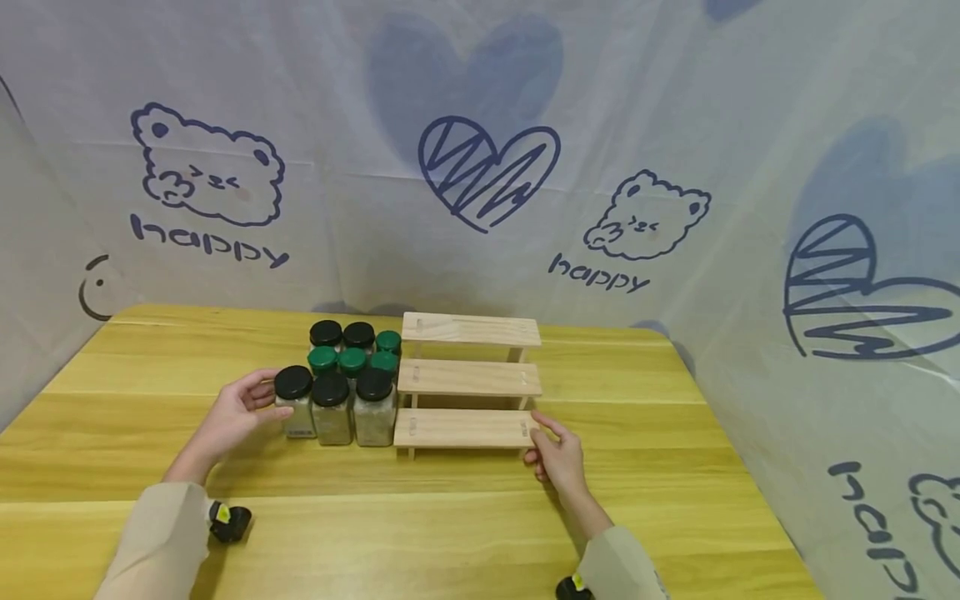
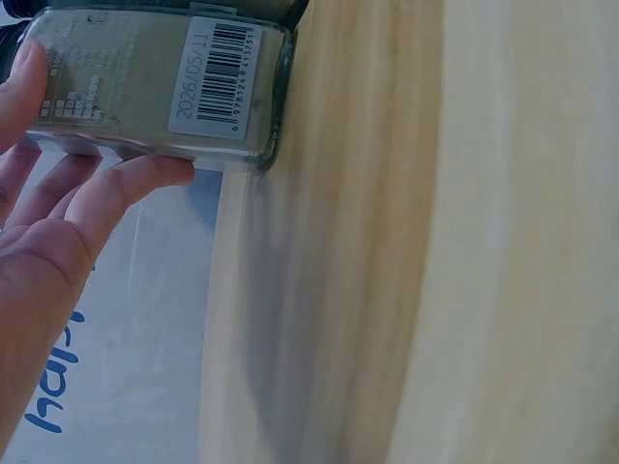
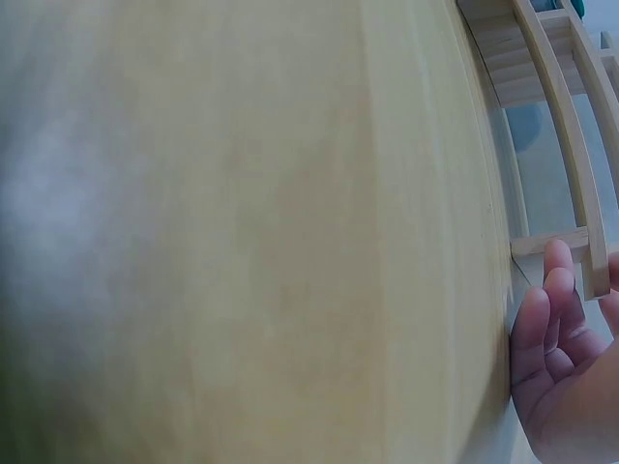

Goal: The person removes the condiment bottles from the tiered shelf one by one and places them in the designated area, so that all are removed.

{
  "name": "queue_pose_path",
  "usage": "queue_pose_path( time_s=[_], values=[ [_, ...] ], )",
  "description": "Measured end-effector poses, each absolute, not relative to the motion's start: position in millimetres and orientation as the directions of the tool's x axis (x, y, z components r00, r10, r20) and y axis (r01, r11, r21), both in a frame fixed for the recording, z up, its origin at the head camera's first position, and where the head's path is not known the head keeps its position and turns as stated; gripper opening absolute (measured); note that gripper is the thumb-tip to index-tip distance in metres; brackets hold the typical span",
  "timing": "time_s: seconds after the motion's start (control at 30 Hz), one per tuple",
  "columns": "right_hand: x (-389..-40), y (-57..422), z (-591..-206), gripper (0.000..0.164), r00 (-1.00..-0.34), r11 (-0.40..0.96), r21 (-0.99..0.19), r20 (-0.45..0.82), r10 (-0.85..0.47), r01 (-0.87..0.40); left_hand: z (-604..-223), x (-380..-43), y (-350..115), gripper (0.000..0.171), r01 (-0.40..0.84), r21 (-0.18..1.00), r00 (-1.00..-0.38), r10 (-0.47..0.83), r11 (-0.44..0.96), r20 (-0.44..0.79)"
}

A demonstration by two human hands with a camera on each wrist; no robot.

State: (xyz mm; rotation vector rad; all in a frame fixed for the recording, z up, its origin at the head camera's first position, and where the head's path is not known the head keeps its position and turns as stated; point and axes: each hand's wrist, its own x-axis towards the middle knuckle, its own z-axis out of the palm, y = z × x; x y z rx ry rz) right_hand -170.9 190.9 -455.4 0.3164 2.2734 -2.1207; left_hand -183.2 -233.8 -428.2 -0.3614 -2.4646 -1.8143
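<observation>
My left hand (image 1: 234,417) holds the front-left spice jar (image 1: 298,410), thumb on its front face and fingers along its outer side. That jar is square, clear, black-lidded and filled with pale powder; a white barcode label (image 2: 215,77) shows in the left wrist view. At the right end of a three-step wooden rack (image 1: 465,429), my right hand (image 1: 559,460) pinches the lowest board, thumb on top. Its fingers (image 3: 558,261) curl below the board by the leg in the right wrist view. The rack's steps hold nothing.
Beside the rack's left end, more jars stand in close rows: black-lidded ones (image 1: 375,417) in front, green-lidded ones (image 1: 352,360) in the middle, black and green lids behind. A printed cloth (image 1: 360,250) hangs behind the wooden table (image 1: 420,533) and along its sides.
</observation>
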Motion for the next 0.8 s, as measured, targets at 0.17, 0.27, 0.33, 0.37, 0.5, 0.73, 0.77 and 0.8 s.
queue_pose_path(
  time_s=[0.17,0.27,0.33,0.37,0.5,0.73,0.77,0.8],
  values=[
    [-174,191,-458,0.036,-0.979,0.074,-0.986,-0.140,0.149,0.153,-430,-184,-235,0.053,0.225,0.949,-0.968,0.161,0.221,0.192],
    [-174,191,-457,0.035,-0.977,0.077,-0.985,-0.142,0.157,0.155,-429,-184,-235,0.055,0.224,0.954,-0.967,0.167,0.200,0.192],
    [-175,192,-456,0.035,-0.976,0.083,-0.984,-0.145,0.162,0.160,-429,-183,-236,0.057,0.223,0.954,-0.967,0.169,0.200,0.191],
    [-175,192,-456,0.035,-0.975,0.087,-0.983,-0.149,0.163,0.165,-428,-182,-236,0.058,0.224,0.953,-0.967,0.168,0.204,0.192],
    [-175,196,-454,0.035,-0.975,0.116,-0.978,-0.156,0.160,0.175,-426,-176,-235,0.059,0.225,0.950,-0.970,0.145,0.217,0.196],
    [-175,205,-449,0.034,-0.983,0.290,-0.951,-0.059,0.175,0.108,-450,-178,-235,0.048,0.247,0.949,-0.961,-0.075,0.197,0.266],
    [-175,206,-448,0.034,-0.985,0.331,-0.940,-0.026,0.172,0.083,-458,-182,-236,0.044,0.274,0.943,-0.945,-0.127,0.190,0.300],
    [-174,207,-448,0.034,-0.986,0.367,-0.929,0.004,0.165,0.058,-467,-185,-238,0.041,0.298,0.937,-0.927,-0.182,0.181,0.329]
  ],
)
